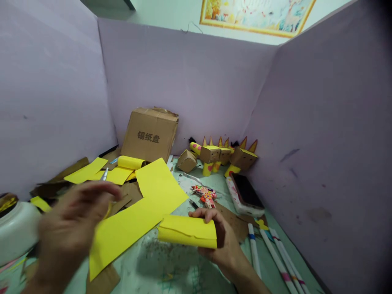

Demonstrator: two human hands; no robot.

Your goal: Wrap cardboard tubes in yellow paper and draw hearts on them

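Observation:
My right hand (pixel 222 241) grips a rolled tube of yellow paper (pixel 186 232) above the table, its overlapping edge facing up and the roll lying nearly level. Over on the left, my left hand (pixel 73 228) is smeared by motion, its fingers curled. A pointed metal blade (pixel 104 174), perhaps of scissors, shows just beyond those fingers; whether the hand touches it is unclear. Between the hands lies a large cut sheet of yellow paper (pixel 134 216), partly over brown cardboard pieces.
At the back stand a cardboard box (pixel 150 134) and several cardboard-headed paper figures (pixel 241 157). To the right are a phone (pixel 246 190) and white rolled sticks (pixel 278 259). A white jar (pixel 18 232) sits at far left. Lilac panels (pixel 183 77) enclose the table.

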